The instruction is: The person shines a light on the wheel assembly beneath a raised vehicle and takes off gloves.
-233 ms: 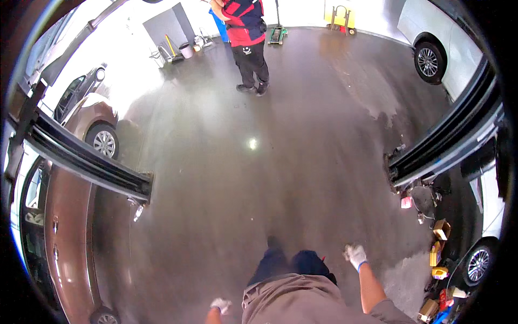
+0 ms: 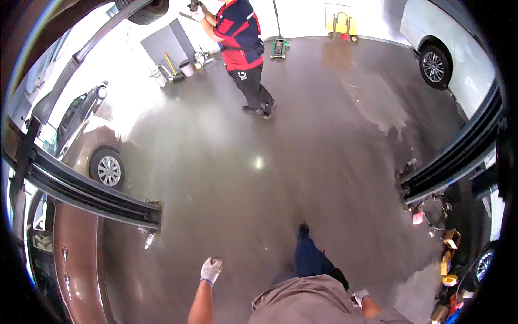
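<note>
My left hand (image 2: 211, 269), in a white work glove, is raised forward over the floor at the lower middle, its fingers curled closed; whether anything is inside them is hidden. Low at the right, beside my hip, my right hand (image 2: 359, 298), also gloved, is partly visible with curled fingers; I cannot make out whether it holds something small. My dark trouser leg (image 2: 310, 254) is stepping forward between them. Ahead, a co-worker (image 2: 240, 48) in a red and navy top stands with gloved hands raised to a dark object (image 2: 193, 5) near an overhead tyre (image 2: 143, 12).
Lift posts (image 2: 97, 197) (image 2: 450, 151) flank me. A brown car (image 2: 75, 259) is at left, a white vehicle (image 2: 458, 48) at right. Yellow containers (image 2: 448, 264) and boxes (image 2: 451, 237) lie beside the right post. A green floor jack (image 2: 279, 49) stands against the far wall.
My left hand has swung forward and up, while my right hand has dropped back toward my hip. My leg has stepped forward. The co-worker has turned, with hands now raised toward the overhead tyre.
</note>
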Demonstrator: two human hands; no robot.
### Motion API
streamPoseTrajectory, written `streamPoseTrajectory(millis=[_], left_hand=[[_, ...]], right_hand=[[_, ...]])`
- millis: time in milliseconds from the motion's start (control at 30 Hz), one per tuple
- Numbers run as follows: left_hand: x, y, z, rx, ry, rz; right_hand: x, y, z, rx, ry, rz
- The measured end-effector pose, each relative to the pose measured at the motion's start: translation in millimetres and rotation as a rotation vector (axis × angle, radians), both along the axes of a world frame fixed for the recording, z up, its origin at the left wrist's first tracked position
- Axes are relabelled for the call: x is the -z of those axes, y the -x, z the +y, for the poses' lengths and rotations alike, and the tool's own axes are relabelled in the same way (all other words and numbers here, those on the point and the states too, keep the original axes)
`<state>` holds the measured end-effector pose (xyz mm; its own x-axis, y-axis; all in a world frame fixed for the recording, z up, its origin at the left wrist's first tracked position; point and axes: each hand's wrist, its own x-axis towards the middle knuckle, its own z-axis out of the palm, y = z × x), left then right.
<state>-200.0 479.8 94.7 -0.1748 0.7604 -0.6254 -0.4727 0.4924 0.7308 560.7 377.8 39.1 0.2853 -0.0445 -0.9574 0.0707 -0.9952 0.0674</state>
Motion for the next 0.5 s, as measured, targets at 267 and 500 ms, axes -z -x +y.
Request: streamPoseTrajectory(millis=[267,500], left_hand=[[-79.0,44.5,317.0,-0.015,-0.012,0.431],[-218.9,202.5,531.6,-0.217,-0.164,1.115]], right_hand=[[22.6,78.6,387.3,-1.965,-0.208,0.303],[-42.6,196.4,899.7,-1.207,-0.809,-0.238]])
